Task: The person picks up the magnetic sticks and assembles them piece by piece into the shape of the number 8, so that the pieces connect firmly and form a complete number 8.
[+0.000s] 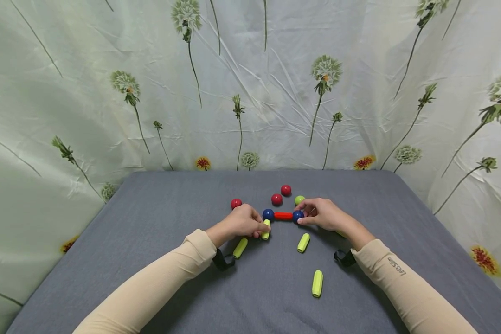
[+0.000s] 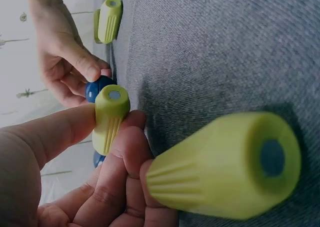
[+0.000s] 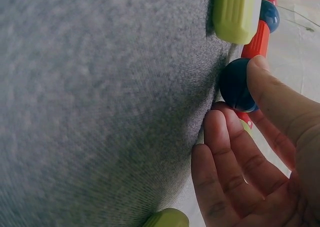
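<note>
Both forearms slant inward over the grey cloth-covered surface, the hands turned toward each other. The left hand pinches a yellow-green ribbed plastic rod between thumb and fingers; its long axis runs away from the person, the far end at the near side of a glossy dark blue ball. Whether they touch cannot be told. The right hand pinches a second glossy dark blue ball with thumb and fingers, the remaining fingers extended beside it. A bright red rod lies crosswise, bridging the two balls. Dark lettering along the beige right sleeve appears to read "Let's Slim".
</note>
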The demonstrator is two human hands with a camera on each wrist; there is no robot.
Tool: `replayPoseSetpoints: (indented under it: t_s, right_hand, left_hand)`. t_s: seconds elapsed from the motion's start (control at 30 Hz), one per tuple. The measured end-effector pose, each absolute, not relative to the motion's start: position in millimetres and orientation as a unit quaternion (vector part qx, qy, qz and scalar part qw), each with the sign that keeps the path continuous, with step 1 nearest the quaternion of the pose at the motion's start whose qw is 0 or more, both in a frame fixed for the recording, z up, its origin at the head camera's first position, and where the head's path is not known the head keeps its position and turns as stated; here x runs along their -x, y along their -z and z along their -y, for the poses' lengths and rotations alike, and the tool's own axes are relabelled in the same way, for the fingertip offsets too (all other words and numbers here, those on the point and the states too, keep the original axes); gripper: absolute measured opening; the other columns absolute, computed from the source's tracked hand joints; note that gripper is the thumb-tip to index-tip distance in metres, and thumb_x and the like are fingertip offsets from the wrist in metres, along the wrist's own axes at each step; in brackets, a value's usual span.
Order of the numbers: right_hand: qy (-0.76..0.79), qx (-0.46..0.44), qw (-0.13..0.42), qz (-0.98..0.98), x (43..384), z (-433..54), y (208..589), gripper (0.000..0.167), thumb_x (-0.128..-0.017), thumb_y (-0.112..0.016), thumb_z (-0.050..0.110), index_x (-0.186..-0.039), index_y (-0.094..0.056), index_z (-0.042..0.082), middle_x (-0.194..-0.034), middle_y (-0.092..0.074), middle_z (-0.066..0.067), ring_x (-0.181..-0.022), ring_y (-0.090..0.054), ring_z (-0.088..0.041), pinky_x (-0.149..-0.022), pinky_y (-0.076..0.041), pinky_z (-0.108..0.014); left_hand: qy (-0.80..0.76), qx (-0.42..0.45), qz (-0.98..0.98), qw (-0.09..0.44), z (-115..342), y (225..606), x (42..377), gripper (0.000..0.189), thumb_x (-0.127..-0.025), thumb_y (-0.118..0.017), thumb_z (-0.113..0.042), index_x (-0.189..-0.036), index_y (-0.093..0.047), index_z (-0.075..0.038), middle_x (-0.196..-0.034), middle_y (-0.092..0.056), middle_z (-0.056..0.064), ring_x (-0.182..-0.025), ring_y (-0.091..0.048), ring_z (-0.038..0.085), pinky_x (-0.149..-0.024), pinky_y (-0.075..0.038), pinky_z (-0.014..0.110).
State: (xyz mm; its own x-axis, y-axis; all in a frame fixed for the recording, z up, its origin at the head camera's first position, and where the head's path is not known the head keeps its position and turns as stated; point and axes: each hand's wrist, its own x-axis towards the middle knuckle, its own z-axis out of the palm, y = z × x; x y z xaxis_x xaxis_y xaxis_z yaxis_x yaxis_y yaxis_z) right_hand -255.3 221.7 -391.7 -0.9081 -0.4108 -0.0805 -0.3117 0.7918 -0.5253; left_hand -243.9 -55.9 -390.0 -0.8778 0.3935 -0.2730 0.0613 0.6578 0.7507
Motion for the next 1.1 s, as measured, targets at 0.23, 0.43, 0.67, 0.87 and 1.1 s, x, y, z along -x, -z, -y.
replayPoseSetpoints:
  t_s: [0.23, 0.43, 0.67, 0.87, 1.1]
  right_hand:
    - [0.26, 0.191, 0.095, -0.942, 255.5, -222.3, 391.8, 0.03, -0.095, -0.078, 0.027, -0.121, -0.072, 0.012, -0.094, -0.067, -0.004, -0.086, -0.061, -0.016, -0.076, -0.05, -0.03]
    - [0.26, 0.19, 0.097, -0.942, 255.5, -222.3, 392.2, 0.031, -0.095, -0.078, 0.027, -0.121, -0.072, 0.012, -0.094, -0.066, -0.003, -0.086, -0.061, -0.015, -0.076, -0.05, -0.031]
    - [0.262, 0.189, 0.098, -0.941, 255.8, -222.1, 392.7, 0.031, -0.095, -0.078, 0.026, -0.122, -0.071, 0.011, -0.093, -0.066, -0.003, -0.086, -0.061, -0.016, -0.076, -0.05, -0.03]
    - [0.264, 0.19, 0.098, -0.941, 256.4, -222.5, 393.5, 0.031, -0.095, -0.078, 0.027, -0.122, -0.071, 0.011, -0.094, -0.066, -0.003, -0.085, -0.06, -0.015, -0.076, -0.049, -0.03]
    - [0.264, 0.189, 0.097, -0.941, 256.2, -222.7, 393.5, 0.031, -0.095, -0.078, 0.027, -0.121, -0.071, 0.011, -0.094, -0.067, -0.003, -0.085, -0.06, -0.015, -0.075, -0.049, -0.03]
  left_hand:
    - [-0.426, -0.114, -0.868, 0.229, 57.3, 392.5, 247.5, 0.02, -0.09, -0.082, -0.026, -0.081, -0.078, -0.009, -0.063, -0.066, -0.003, -0.057, -0.057, 0.006, -0.057, -0.05, 0.021]
    - [-0.435, -0.112, -0.864, 0.23, 57.1, 393.7, 248.3, 0.018, -0.091, -0.082, -0.024, -0.081, -0.079, -0.009, -0.063, -0.065, -0.003, -0.057, -0.056, 0.005, -0.057, -0.05, 0.02]
    - [-0.44, -0.114, -0.859, 0.236, 57.3, 393.4, 247.9, 0.02, -0.092, -0.081, -0.025, -0.081, -0.078, -0.009, -0.064, -0.065, -0.003, -0.058, -0.055, 0.006, -0.057, -0.049, 0.021]
    - [-0.442, -0.11, -0.858, 0.239, 56.9, 393.1, 247.9, 0.021, -0.092, -0.08, -0.026, -0.082, -0.078, -0.009, -0.065, -0.064, -0.003, -0.058, -0.055, 0.006, -0.057, -0.049, 0.021]
    - [-0.441, -0.105, -0.858, 0.242, 55.7, 392.7, 248.0, 0.021, -0.092, -0.08, -0.027, -0.082, -0.079, -0.009, -0.066, -0.065, -0.003, -0.059, -0.055, 0.006, -0.057, -0.049, 0.021]
